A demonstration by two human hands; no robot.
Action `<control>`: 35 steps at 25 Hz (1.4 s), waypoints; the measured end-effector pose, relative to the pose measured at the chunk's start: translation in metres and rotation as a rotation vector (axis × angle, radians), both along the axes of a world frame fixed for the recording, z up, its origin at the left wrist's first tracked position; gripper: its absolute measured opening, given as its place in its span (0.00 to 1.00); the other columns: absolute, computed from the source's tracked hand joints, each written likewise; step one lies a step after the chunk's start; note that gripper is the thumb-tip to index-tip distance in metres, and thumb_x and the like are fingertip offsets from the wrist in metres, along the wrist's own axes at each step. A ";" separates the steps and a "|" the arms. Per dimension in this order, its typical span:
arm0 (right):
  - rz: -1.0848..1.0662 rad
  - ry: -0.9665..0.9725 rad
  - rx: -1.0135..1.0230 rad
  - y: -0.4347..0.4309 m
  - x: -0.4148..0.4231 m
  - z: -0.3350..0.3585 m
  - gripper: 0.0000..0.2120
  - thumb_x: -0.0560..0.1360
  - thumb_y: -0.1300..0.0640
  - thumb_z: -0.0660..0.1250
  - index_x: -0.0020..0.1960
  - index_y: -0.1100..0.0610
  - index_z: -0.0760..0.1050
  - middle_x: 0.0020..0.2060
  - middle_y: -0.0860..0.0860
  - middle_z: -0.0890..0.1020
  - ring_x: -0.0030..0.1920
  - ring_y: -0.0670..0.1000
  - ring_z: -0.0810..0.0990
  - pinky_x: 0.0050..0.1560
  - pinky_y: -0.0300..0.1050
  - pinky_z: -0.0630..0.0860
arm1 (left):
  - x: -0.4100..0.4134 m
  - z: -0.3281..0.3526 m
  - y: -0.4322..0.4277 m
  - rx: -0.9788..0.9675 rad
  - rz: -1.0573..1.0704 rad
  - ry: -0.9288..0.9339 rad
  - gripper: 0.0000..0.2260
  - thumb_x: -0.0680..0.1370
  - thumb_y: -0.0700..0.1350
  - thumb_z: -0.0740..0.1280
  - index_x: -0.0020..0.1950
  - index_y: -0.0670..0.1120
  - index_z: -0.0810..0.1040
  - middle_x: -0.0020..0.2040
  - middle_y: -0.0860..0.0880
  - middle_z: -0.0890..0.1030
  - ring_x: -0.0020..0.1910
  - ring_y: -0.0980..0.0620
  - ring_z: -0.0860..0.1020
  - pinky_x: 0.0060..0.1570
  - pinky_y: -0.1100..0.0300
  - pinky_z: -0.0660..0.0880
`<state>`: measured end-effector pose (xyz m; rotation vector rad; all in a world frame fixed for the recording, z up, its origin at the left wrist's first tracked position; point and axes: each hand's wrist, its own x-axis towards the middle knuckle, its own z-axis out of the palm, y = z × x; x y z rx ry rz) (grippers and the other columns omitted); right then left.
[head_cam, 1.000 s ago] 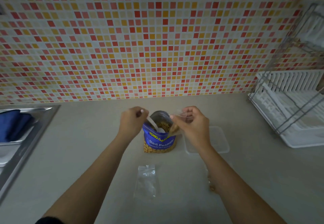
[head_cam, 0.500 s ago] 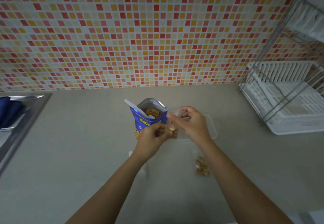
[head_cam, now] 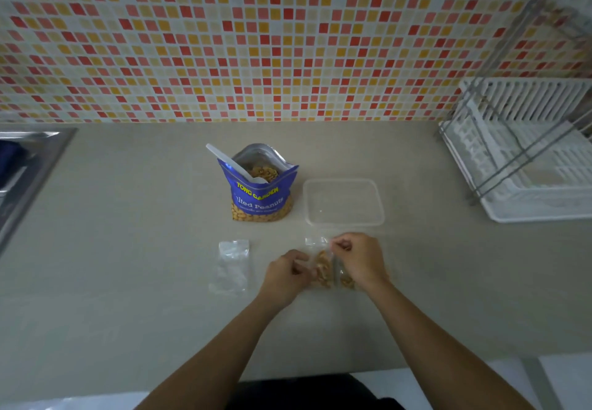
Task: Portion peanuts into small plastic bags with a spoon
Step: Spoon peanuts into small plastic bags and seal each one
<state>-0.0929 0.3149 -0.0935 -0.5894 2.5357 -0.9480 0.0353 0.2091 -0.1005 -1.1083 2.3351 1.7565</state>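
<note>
Head view: small bag (head_cam: pixel 323 270) w/ peanuts lies on the bench (head_cam: pixel 128 249), lower centre of frame, directly between both hands. Its long axis runs up-frame, mouth at the top end. Left hand (head_cam: pixel 286 273) grip is curled, pinching the bag's left edge; right hand (head_cam: pixel 360 257) grip is curled too, pinching the clear top strip. Looks like sealing is next, so the mouth matters; right hand is nearer it. Empty bags (head_cam: pixel 234 265) lie left of the hands, apart. Peanut pouch (head_cam: pixel 261 198) stands open above, spoon (head_cam: pixel 230 162) resting in it. Clear lid (head_cam: pixel 342 201) sits near the bag's mouth, not blocking. Dish rack (head_cam: pixel 525 153) at right, sink (head_cam: pixel 35 159) at left, both well apart
</note>
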 end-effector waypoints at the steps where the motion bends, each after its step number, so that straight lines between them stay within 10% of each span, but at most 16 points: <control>1: -0.013 0.019 0.037 0.001 0.003 -0.006 0.05 0.70 0.53 0.70 0.43 0.54 0.83 0.40 0.51 0.86 0.42 0.51 0.83 0.42 0.41 0.76 | -0.001 -0.004 0.007 -0.076 0.002 -0.018 0.11 0.70 0.43 0.72 0.51 0.45 0.77 0.32 0.53 0.78 0.34 0.54 0.77 0.38 0.67 0.73; 7: 0.034 0.207 0.110 0.000 0.006 -0.016 0.09 0.70 0.53 0.68 0.48 0.54 0.80 0.43 0.53 0.84 0.47 0.57 0.80 0.45 0.49 0.77 | -0.007 -0.007 0.023 -0.341 -0.021 -0.104 0.14 0.72 0.46 0.69 0.55 0.41 0.75 0.45 0.42 0.83 0.49 0.43 0.80 0.48 0.57 0.74; 13: 0.145 0.351 -0.084 -0.012 0.024 0.003 0.09 0.72 0.57 0.68 0.51 0.56 0.78 0.41 0.53 0.81 0.44 0.55 0.79 0.44 0.45 0.74 | 0.023 0.010 -0.027 -0.485 0.056 0.064 0.10 0.73 0.41 0.68 0.53 0.40 0.78 0.44 0.41 0.81 0.42 0.44 0.80 0.48 0.51 0.77; 20: 0.467 0.085 -0.003 -0.086 0.074 -0.022 0.17 0.74 0.56 0.65 0.60 0.62 0.73 0.54 0.60 0.78 0.55 0.59 0.77 0.57 0.48 0.72 | 0.069 -0.011 -0.085 -0.500 0.241 -0.313 0.20 0.72 0.44 0.69 0.60 0.35 0.73 0.55 0.35 0.74 0.58 0.36 0.72 0.59 0.50 0.67; 35: 0.149 -0.412 -0.255 -0.114 0.092 -0.037 0.04 0.75 0.65 0.63 0.45 0.58 0.75 0.44 0.53 0.83 0.38 0.40 0.79 0.40 0.30 0.72 | 0.069 -0.010 -0.096 -0.248 0.319 -0.075 0.12 0.71 0.37 0.67 0.54 0.42 0.77 0.53 0.42 0.76 0.51 0.45 0.77 0.54 0.60 0.70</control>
